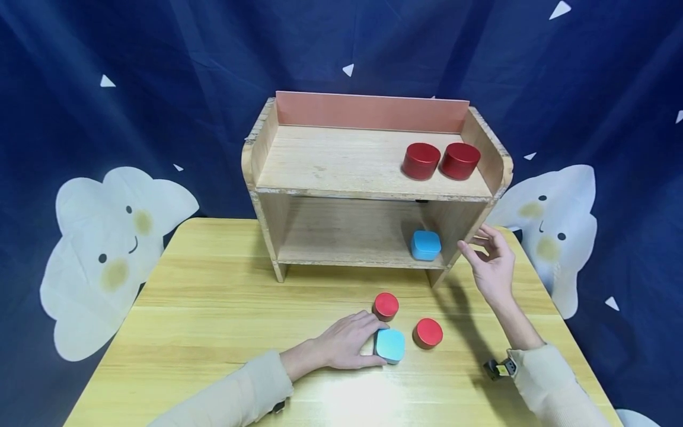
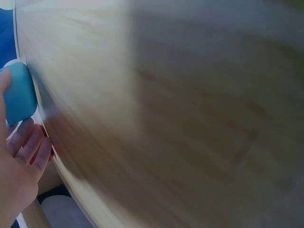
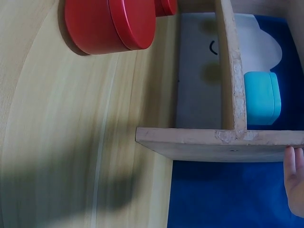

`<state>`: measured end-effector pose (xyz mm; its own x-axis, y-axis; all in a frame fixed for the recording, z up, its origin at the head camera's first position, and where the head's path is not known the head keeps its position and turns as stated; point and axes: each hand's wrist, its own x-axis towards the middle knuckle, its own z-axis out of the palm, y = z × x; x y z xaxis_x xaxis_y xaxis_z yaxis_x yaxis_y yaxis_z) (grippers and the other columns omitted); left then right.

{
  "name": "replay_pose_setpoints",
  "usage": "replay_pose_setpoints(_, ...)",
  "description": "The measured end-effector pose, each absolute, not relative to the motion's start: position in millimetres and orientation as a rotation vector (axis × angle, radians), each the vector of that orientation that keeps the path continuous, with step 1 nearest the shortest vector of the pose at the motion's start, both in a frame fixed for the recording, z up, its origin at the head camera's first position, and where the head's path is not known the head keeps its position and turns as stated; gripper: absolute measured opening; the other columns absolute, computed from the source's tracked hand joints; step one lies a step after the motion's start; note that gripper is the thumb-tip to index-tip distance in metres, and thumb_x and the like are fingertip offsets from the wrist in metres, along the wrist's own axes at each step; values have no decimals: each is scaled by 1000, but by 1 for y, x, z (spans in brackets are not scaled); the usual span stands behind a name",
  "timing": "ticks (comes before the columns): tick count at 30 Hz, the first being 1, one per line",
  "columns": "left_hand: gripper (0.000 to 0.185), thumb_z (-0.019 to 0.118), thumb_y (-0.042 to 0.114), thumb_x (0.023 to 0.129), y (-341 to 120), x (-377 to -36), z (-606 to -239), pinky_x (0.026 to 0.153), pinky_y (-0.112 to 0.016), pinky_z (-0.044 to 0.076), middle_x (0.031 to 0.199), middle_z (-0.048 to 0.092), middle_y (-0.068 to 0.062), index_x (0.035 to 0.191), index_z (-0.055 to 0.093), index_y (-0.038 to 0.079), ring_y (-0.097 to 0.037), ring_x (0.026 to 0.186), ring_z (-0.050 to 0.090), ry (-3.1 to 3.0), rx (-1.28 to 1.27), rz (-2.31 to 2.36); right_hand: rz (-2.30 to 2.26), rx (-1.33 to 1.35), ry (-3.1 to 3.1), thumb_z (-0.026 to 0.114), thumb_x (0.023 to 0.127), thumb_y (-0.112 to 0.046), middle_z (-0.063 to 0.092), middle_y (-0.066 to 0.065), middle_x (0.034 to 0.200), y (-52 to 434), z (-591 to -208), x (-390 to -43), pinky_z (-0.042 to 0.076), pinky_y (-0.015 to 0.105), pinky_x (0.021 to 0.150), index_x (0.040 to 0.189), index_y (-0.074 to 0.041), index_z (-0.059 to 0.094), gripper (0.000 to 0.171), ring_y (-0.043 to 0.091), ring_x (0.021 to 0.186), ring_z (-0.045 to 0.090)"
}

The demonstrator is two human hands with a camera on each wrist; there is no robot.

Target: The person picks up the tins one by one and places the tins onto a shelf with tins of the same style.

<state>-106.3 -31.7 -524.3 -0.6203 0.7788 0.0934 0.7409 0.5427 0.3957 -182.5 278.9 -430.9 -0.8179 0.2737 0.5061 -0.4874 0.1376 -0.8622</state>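
On the table, my left hand (image 1: pixel 349 343) pinches a light blue square tin (image 1: pixel 390 345) between thumb and fingers; the left wrist view shows the same blue tin (image 2: pixel 20 95) at its left edge. Just beyond the fingers stands a small round red tin (image 1: pixel 386 306). Another round red tin (image 1: pixel 428 333) is to the right of the blue one. My right hand (image 1: pixel 493 264) is raised at the right side of a wooden two-tier shelf (image 1: pixel 341 160), fingers loosely bent. In the right wrist view its fingertips (image 3: pixel 289 159) are right at the side panel.
Two larger round red tins (image 1: pixel 421 161) stand side by side on the upper tier, towards the right. A second blue square tin (image 1: pixel 425 245) sits at the lower tier's right end. Behind the wooden table (image 1: pixel 187 308) hangs a dark blue curtain (image 1: pixel 213 71) with cloud shapes.
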Motion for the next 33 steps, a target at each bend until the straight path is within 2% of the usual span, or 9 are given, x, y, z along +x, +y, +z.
replay_pose_setpoints(13,64,73,57,94,-33,-107,-525,104,-21,52,131,67,6,143,59,17,-7,117,61,2673,1326,643,1761,208,-1826,70,85,22,75,-13,108,278,-431,-183,58,10,72,129,3,69,47,-2,90,72)
replay_pose_setpoints(33,61,79,54,88,-33,-111,-517,102,-23,53,125,71,7,136,64,19,-6,112,62,2667,1308,755,1768,246,-1826,70,85,22,75,-12,110,280,-433,-184,58,10,73,130,6,67,47,-1,91,72)
